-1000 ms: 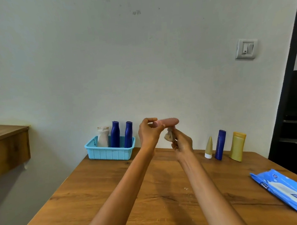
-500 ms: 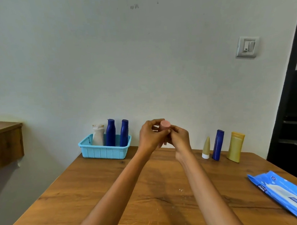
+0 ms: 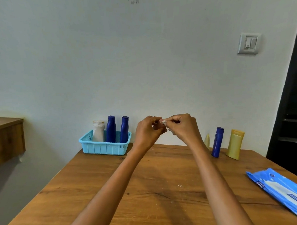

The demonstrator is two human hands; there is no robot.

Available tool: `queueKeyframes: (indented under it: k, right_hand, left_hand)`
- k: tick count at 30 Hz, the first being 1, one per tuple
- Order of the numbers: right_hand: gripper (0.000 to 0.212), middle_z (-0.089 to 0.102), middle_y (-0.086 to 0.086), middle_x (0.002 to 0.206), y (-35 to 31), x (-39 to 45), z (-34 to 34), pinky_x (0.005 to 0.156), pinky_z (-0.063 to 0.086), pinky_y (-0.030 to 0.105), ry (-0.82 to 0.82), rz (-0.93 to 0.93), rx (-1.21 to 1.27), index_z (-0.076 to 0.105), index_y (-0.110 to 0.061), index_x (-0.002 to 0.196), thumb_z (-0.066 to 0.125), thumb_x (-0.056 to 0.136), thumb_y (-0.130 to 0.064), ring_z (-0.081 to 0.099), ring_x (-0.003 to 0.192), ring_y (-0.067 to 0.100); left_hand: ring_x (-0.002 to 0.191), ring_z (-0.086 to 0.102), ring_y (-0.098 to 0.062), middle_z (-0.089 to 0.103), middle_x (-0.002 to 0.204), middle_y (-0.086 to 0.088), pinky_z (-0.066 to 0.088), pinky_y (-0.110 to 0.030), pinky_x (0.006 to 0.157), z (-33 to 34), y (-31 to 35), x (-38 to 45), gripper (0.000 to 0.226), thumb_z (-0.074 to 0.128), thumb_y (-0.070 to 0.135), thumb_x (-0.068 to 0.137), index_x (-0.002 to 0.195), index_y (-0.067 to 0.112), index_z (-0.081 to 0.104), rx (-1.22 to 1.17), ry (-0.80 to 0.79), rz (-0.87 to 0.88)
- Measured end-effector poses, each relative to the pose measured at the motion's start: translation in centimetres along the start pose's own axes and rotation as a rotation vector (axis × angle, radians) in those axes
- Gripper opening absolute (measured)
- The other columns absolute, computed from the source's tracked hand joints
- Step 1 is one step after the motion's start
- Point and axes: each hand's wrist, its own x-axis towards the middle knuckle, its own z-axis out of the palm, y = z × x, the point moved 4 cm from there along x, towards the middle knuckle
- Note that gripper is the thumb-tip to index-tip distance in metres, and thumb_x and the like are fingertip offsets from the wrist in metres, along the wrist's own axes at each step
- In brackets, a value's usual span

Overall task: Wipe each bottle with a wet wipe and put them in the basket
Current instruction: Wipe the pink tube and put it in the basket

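My left hand (image 3: 148,132) grips a small pink bottle (image 3: 161,121), of which only the end shows between my fingers. My right hand (image 3: 184,127) pinches a crumpled white wet wipe (image 3: 164,122) against that end. Both hands are raised above the far middle of the wooden table (image 3: 149,191). A light blue basket (image 3: 104,147) at the back left holds a white bottle (image 3: 98,131) and two dark blue bottles (image 3: 110,129) (image 3: 124,129). At the back right stand a small cream tube (image 3: 207,140), a dark blue bottle (image 3: 217,142) and a yellow bottle (image 3: 235,144).
A blue pack of wet wipes (image 3: 287,194) lies at the table's right edge. A wooden shelf (image 3: 4,138) juts out at the left. A wall runs right behind the table, and a dark doorway (image 3: 295,112) opens at the right.
The pink bottle has turned from lying sideways in my left hand to end-on and is now almost hidden. My right hand with the wipe has risen from below the bottle to its end.
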Motion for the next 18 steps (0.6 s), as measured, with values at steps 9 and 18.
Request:
queueKeyframes:
  k: [9,18]
  right_hand:
    - [0.027,0.067,0.007,0.108,0.1,0.0,-0.4,0.074,0.043,0.015,0.046,-0.092,-0.098,0.067,-0.012,0.114,0.06,0.091,-0.023,0.061,0.096,0.016]
    - [0.015,0.066,-0.003,0.088,0.4,-0.2,-0.8,0.065,0.049,0.015,-0.126,-0.106,0.072,0.074,-0.017,0.097,0.068,0.084,-0.017,0.06,0.079,0.01]
  left_hand:
    - [0.084,0.058,-0.011,0.067,0.1,-0.006,0.05,-0.026,0.078,0.2,0.9,0.3,0.035,0.074,0.021,0.078,0.11,0.011,0.068,0.04,-0.043,0.049]
    - [0.085,0.056,-0.008,0.066,0.109,-0.008,0.05,-0.025,0.081,-0.2,-0.2,0.2,0.043,0.073,0.024,0.079,0.117,0.007,0.064,0.076,-0.042,0.004]
